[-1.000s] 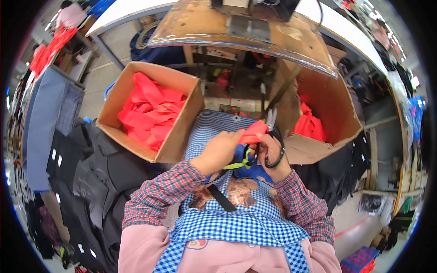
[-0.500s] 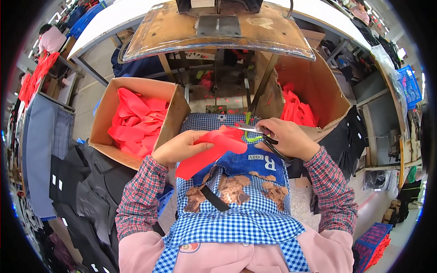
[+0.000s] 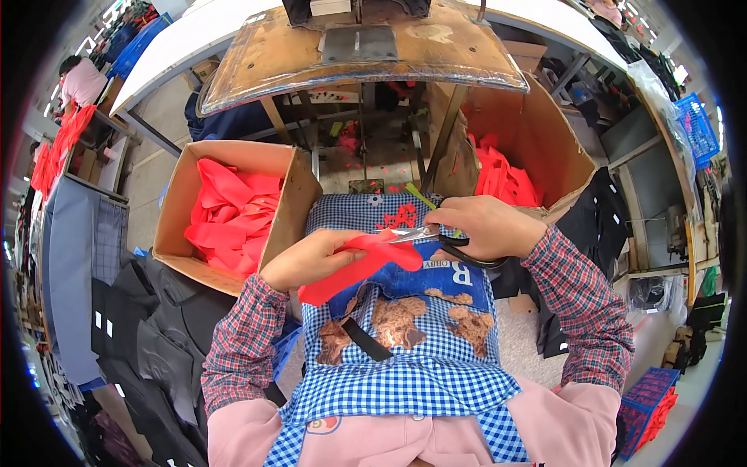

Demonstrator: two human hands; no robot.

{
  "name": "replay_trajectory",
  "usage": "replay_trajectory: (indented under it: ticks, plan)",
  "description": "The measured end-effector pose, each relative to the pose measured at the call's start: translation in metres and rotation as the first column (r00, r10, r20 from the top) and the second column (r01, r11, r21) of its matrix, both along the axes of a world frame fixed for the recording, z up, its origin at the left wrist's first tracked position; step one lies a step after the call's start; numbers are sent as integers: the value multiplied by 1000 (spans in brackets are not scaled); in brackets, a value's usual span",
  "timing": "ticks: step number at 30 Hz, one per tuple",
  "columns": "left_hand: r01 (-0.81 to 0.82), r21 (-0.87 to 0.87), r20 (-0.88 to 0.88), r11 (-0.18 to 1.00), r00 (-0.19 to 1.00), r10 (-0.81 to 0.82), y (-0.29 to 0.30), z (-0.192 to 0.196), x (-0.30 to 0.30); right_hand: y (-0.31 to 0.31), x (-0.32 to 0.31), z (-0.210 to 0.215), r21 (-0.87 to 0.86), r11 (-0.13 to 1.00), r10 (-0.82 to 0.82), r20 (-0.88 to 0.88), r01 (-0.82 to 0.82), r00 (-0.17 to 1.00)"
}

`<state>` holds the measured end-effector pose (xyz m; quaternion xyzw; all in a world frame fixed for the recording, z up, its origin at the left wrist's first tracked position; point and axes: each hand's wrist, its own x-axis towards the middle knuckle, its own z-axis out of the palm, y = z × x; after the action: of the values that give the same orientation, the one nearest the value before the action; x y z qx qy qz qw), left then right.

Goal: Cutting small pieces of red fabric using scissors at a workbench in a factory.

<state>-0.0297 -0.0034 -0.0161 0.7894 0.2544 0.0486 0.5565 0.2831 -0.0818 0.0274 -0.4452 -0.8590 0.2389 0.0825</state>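
My left hand (image 3: 313,258) pinches a red fabric piece (image 3: 334,282) between thumb and fingers above my lap. Closed around the black handles of a pair of scissors (image 3: 416,233) is my right hand (image 3: 492,226). The silver blades point left and lie at the upper edge of the red piece. Small red scraps (image 3: 401,215) rest on the blue checked apron (image 3: 405,393) just beyond the blades. A yellow-green strip (image 3: 419,194) sticks up beside my right fingers; its lower part is mostly hidden.
Cardboard boxes with red fabric pieces stand at the left (image 3: 302,204) and right (image 3: 572,175). Ahead is a worn wooden machine table (image 3: 436,58), with scraps on the floor beneath. Dark garments (image 3: 167,350) lie at the left. Another person (image 3: 82,82) sits at the far left.
The scissors have come down and left onto the upper edge of the red piece. That piece has tilted slightly, and the scraps on the apron show more plainly.
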Motion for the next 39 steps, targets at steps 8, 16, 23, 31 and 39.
replay_trajectory:
  ticks: [8,16,23,31,39]
  plan:
    - [15,-23,-5,1000,1000,-15,-2,4,4,-1,1,-1,-145,989,5,10,-3,1000]
    - [53,28,15,998,998,-53,0,-2,6,1,8,-5,-174,984,31,-22,-34,999]
    - [81,61,14,995,997,-82,0,-5,10,2,14,-7,-193,978,75,-48,-83,996]
    - [23,78,-16,997,1000,-22,-2,6,12,1,14,-3,-208,975,63,-70,-76,996]
    - [2,109,-65,994,998,6,-1,13,16,4,16,-6,-175,983,48,-82,-62,995]
